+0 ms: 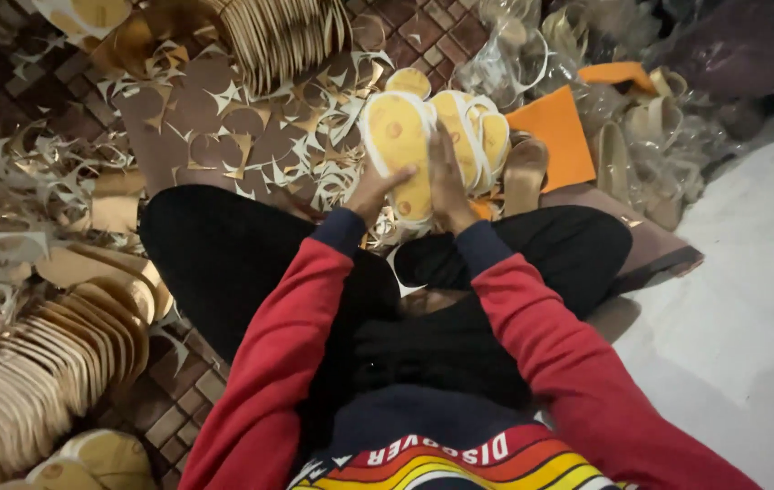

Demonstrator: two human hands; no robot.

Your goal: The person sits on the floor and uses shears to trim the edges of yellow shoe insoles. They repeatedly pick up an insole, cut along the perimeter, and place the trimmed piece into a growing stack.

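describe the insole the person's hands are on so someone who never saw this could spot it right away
Start at the person's black-trousered knees; just beyond them lies a fanned pile of yellow insoles. The one meant is the front yellow insole, under the left hand and beside the right hand. Unlike the gold stacks at the left, it is bright yellow with a white rim.

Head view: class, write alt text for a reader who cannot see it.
Seated cross-legged, a person in red sleeves presses both hands, left hand and right hand, on a yellow shoe insole atop a small pile, with gold offcuts alongside.
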